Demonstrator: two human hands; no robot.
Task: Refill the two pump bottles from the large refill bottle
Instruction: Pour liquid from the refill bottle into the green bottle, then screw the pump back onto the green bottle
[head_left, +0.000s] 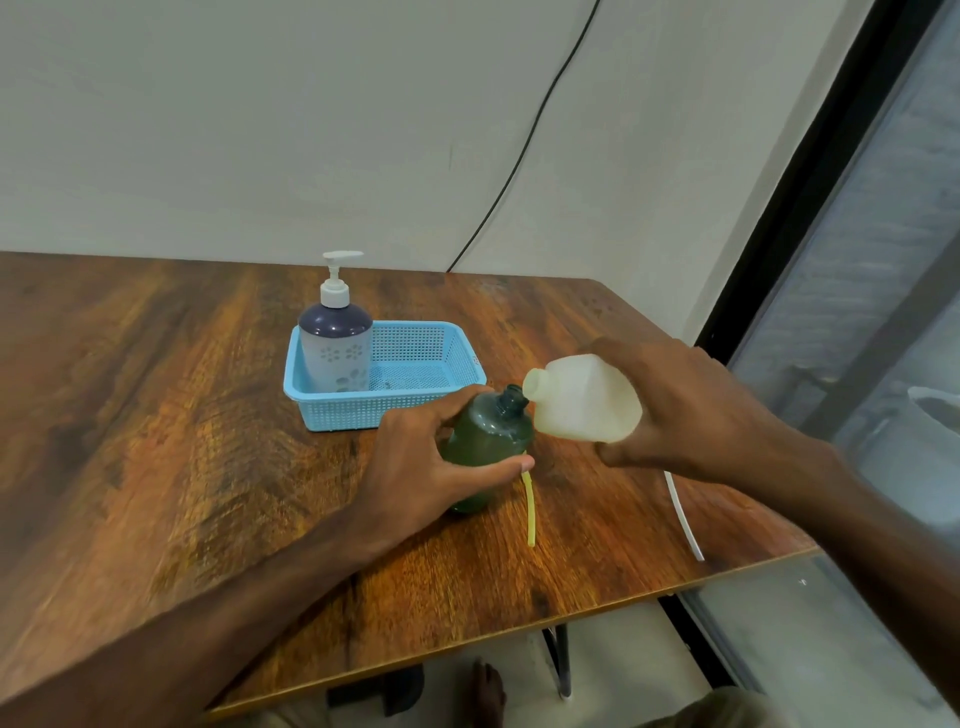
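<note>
Fingers (459, 399) of the left hand (421, 467) are wrapped round the green bottle (485, 441), with the thumb lying across its near side and the others curled over its far shoulder. This bottle is translucent and holds greenish liquid. Its dark threaded neck is open with no pump on it, and it leans slightly toward the right. Its base is down at the table (182, 415), though I cannot tell whether it rests there or is just lifted off.

The right hand (691, 410) grasps the refill bottle (582, 397), a cream-white plastic container, from above and behind. It is tipped onto its side with its open mouth pointing left. The lip of that mouth sits right at the green bottle's neck, touching it or very nearly. No stream of liquid can be made out between them.

Behind the green bottle a light blue perforated basket (343, 410) stands on the wood-grain table. In its left end is the second pump bottle (337, 353), upright, with a navy top, a pale body printed with flowers and its white pump fitted.

A thin yellow tube (531, 512) lies on the table just beside the green bottle, starting below the left thumb. A white tube (683, 519) lies near the right edge under the right forearm. A black cable (530, 140) runs down the wall behind.
</note>
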